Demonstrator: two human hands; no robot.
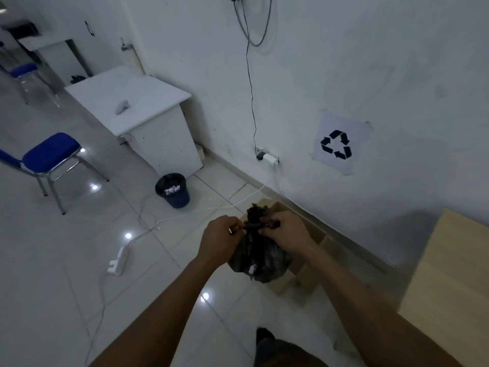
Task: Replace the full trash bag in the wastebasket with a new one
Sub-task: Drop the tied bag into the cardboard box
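**Inspector:** While the trash bag (pixel 260 256) hangs in the near middle, over the open cardboard box (pixel 315 234) by the right-hand wall, I log the step in hand as closing its neck. The left hand (pixel 221 234) and the right hand (pixel 284 231) both have their fingers curled tight on the gathered black plastic, one on each side of the twist.

**Clerk:** Is the knot made?

**Inspector:** Not confirmed. The neck is bunched and a tuft stands up above the hands, but the knuckles hide the twist itself. A small pale fleck shows at the left fingertips. It may be a tie or only a nail; the view is too soft to say.

**Clerk:** And the wastebasket?

**Inspector:** The wastebasket (pixel 173 190) stands far left on the tiled floor (pixel 66 260), just beside the white cabinet (pixel 148 109) and well apart from the hands. It shows a dark lining with white scraps inside.

**Clerk:** Next move?

**Inspector:** In my judgement, cinch the neck firmly, then lower the bag into the box below the recycling sign (pixel 337 144), releasing only once it is supported. The film looks thin and the load bulges low, so a pull from the neck alone risks a tear. The white cable (pixel 185 214) and power strip (pixel 119 260) lie across the floor to the left, a trip hazard on any walk to the basket.
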